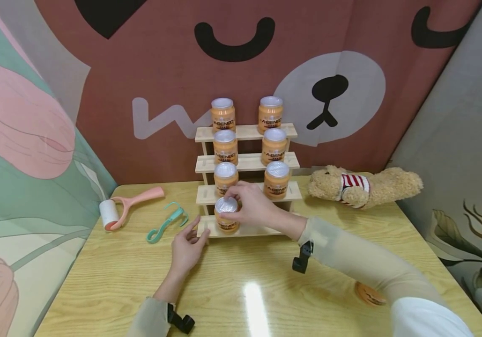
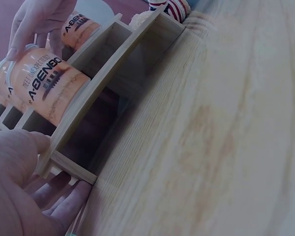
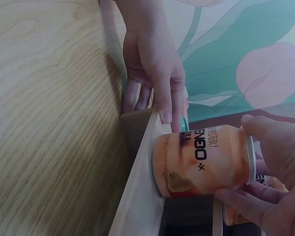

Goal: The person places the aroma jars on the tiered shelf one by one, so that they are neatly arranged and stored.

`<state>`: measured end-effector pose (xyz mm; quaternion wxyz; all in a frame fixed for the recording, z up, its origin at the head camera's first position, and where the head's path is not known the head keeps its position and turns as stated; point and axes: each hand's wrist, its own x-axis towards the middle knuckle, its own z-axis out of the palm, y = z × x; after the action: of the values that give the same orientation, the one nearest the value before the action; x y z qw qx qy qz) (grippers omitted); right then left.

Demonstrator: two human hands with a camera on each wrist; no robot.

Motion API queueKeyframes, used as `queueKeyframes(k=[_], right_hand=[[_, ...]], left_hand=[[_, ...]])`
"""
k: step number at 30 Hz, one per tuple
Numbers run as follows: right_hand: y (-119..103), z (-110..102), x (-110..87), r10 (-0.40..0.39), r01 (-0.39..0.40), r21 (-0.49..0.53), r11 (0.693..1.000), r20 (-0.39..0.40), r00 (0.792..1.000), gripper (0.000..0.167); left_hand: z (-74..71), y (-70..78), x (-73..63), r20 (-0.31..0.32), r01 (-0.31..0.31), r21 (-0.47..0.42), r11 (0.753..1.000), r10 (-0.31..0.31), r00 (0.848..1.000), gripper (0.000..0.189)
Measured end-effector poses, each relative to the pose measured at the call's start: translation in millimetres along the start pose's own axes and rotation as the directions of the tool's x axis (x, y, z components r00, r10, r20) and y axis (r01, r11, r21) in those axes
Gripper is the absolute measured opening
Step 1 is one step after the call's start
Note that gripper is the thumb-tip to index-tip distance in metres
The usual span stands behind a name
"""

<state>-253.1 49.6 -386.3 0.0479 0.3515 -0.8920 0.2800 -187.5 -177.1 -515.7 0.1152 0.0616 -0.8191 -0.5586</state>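
Note:
A four-tier wooden display shelf (image 1: 262, 231) stands at the back of the table. My right hand (image 1: 254, 206) grips an orange can (image 3: 201, 160) near its silver top, thumb on one side and fingers on the other. That can stands upright at the left of the lowest tier, its base on the board in the right wrist view. At the same tier's left end, my left hand (image 1: 187, 248) holds the shelf, thumb on the board and fingers around the side. Matching orange cans, such as one at right (image 1: 276, 181), stand in pairs on the three upper tiers.
Left of the shelf lie a teal hook-shaped tool (image 1: 168, 223) and a pink-handled lint roller (image 1: 133, 203). A plush toy (image 1: 384, 186) in a striped top lies at right. Under my right forearm is a partly hidden orange round object (image 1: 369, 294). A patterned cloth backdrop stands behind.

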Motion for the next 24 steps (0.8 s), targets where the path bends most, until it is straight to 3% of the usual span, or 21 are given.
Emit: queueKeyframes(k=[6, 13, 19, 24], right_hand=[[3.7, -15.5, -3.5, -0.007, 0.006, 0.032, 0.999, 0.032, 0.999, 0.038], [7.7, -59.4, -16.2, -0.009, 0.007, 0.040, 0.999, 0.033, 0.999, 0.034], [18.4, -101.9, -44.7, -0.011, 0.011, 0.014, 1.000, -0.013, 1.000, 0.015], [36.4, -131.8, -79.7, 0.046, -0.049, -0.057, 0.997, -0.069, 0.997, 0.011]], left_hand=[[-0.1, 0.8, 0.2, 0.002, 0.002, -0.010, 1.000, -0.002, 1.000, 0.055], [-1.4, 0.3, 0.1, 0.000, 0.010, 0.001, 1.000, -0.010, 1.000, 0.055], [-2.2, 0.9, -0.7, 0.009, 0.004, -0.004, 1.000, -0.004, 1.000, 0.055], [-2.8, 1.5, -1.2, 0.023, 0.013, -0.008, 1.000, -0.013, 1.000, 0.056]])
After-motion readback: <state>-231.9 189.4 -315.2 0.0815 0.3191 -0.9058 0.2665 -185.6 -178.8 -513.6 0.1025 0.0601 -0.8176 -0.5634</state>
